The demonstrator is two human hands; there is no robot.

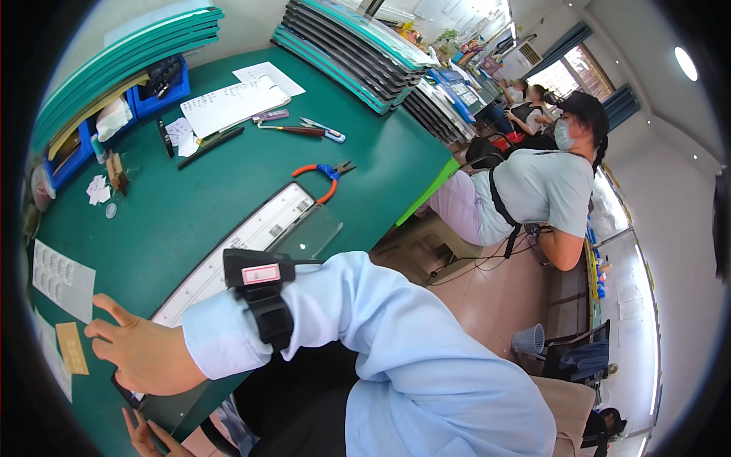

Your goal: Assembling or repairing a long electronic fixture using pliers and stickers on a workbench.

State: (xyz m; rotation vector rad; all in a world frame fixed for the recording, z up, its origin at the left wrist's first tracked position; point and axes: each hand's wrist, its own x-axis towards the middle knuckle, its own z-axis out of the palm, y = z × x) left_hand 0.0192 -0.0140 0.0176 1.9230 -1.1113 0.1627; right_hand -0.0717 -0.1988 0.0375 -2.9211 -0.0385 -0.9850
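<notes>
My right hand (148, 346) reaches across the green table with its fingers apart, beside the corner of a white sheet (65, 278) printed with rows of small shapes. I cannot tell whether a fingertip touches that sheet. My left hand (148, 438) shows only in part at the lower edge, fingers spread and holding nothing visible. Partly under my right forearm lies a long white strip-shaped board (251, 232) with a dark border and printed marks. A clear plastic piece (312, 232) rests against its side. Near my right fingers is a small tan card (72, 346).
Orange-handled pliers (327, 179), tweezers (324, 129) and a notepad (236, 103) lie farther back. Stacked frames (350, 57) and blue bins (164, 87) line the table's far side. A co-worker (533, 183) sits to the right. A black device (259, 289) is strapped on my right sleeve.
</notes>
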